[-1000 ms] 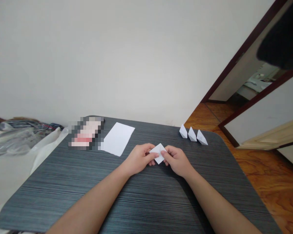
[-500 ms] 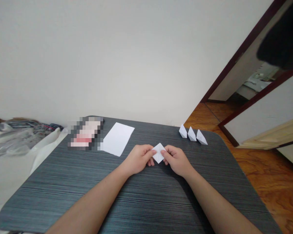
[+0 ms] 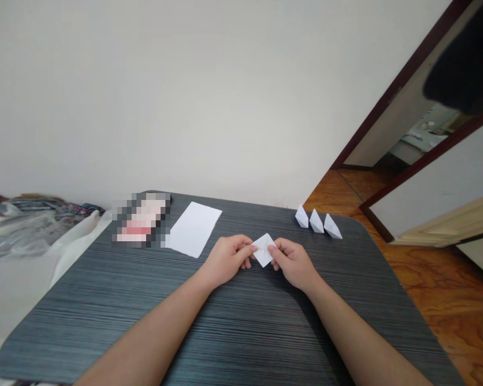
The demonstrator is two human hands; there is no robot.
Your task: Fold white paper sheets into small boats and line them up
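Between my two hands is a small diamond of folded white paper, with crease lines on its face. My left hand pinches its left corner, thumb on top and fingers curled beneath. At the opposite corner, my right hand grips it the same way. The fingertips under the paper are partly hidden. To the left of my left hand lies white paper, flat on the dark table. Beyond my right hand, three folded paper boats stand in a row near the far edge.
A pixelated, blurred object lies at the table's far left. The white wall rises behind the table. Clear plastic and fabric are heaped to the left. On the right are a wooden floor and a doorway.
The folded paper has shifted slightly right and away from me, turning a little. My thumbs sit a bit farther apart on it. The boats and the flat paper have stayed put.
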